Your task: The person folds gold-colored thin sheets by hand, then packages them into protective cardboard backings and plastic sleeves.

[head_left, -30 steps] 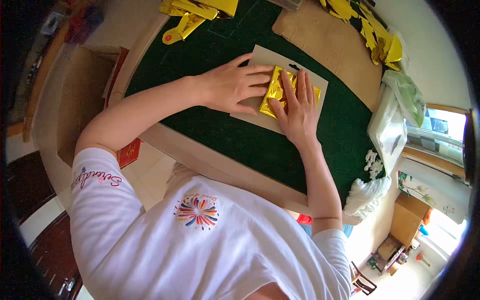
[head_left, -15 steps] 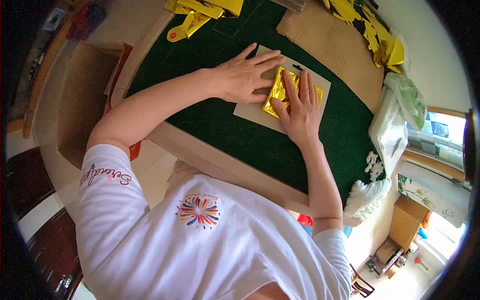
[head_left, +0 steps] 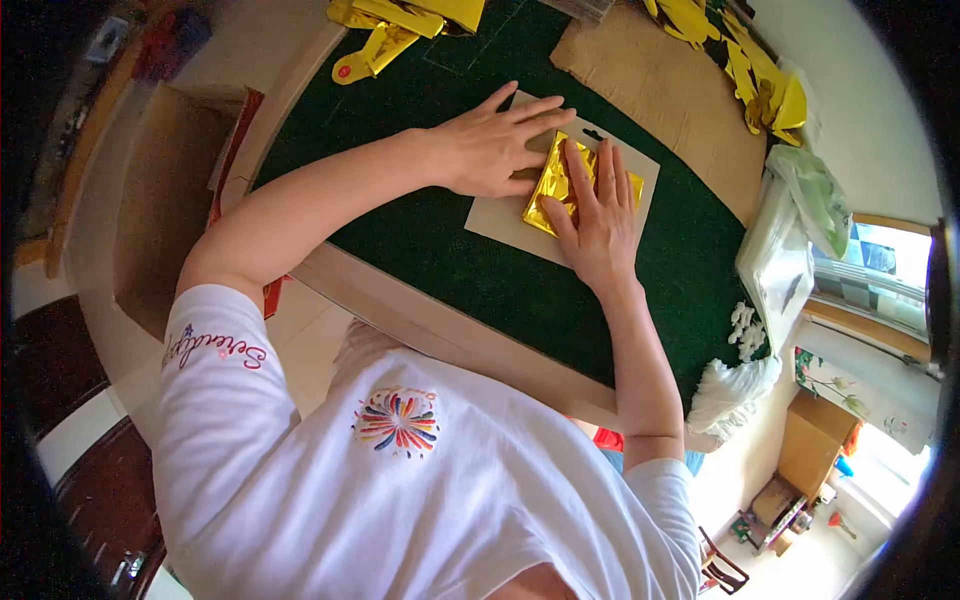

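A folded packet of shiny gold foil (head_left: 548, 188) lies on a pale grey card (head_left: 493, 222) with a black hang slot in its top edge. My right hand (head_left: 600, 225) rests flat over the foil, fingers stretched out and thumb at its lower left edge, covering much of it. Coming in from the left, my left hand (head_left: 490, 150) lies palm down with fingers spread across the card's left part, its fingertips close beside the foil. Neither hand is wrapped around anything.
The card lies on a green table covering (head_left: 430, 265). Brown cardboard (head_left: 660, 85) is behind it, with gold foil pieces (head_left: 765, 85) at the far right and more gold foil (head_left: 385, 45) at the back left. Clear plastic bags (head_left: 780, 240) and white material (head_left: 735, 385) line the right edge.
Both hands keep almost the same place on the card and foil. My left hand has shifted very slightly, its fingers still spread.
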A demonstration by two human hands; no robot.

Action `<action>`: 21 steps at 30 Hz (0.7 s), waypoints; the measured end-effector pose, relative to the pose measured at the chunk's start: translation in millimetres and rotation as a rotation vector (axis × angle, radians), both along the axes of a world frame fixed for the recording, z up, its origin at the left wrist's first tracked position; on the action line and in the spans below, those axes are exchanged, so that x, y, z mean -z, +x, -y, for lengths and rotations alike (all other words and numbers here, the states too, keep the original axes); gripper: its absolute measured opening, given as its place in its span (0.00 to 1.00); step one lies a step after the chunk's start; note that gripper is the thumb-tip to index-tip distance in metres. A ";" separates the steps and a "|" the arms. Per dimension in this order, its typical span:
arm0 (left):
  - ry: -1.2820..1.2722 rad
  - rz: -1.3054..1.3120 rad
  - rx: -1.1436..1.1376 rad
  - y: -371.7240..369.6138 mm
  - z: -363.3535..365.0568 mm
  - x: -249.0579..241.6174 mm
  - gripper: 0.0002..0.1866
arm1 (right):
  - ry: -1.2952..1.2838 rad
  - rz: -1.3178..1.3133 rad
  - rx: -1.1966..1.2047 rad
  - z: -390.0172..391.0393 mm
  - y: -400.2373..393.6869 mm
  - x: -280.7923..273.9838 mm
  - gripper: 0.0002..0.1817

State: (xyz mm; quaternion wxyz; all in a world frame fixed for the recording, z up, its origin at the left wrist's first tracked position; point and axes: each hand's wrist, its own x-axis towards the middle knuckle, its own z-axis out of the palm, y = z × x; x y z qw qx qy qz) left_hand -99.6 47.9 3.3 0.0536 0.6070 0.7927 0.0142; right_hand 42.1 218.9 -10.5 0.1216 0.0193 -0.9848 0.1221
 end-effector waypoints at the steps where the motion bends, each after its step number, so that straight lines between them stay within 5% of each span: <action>1: -0.020 -0.009 0.002 0.3 -0.3 -1.7 0.27 | -0.004 -0.002 0.003 -0.2 -0.3 -0.1 0.36; 8: 0.275 0.013 0.005 -1.5 29.2 11.1 0.29 | -0.002 -0.028 -0.004 -2.0 0.0 3.3 0.36; 21: 0.328 0.050 0.101 4.8 33.5 4.9 0.20 | 0.002 -0.014 0.002 0.0 -0.1 -0.4 0.36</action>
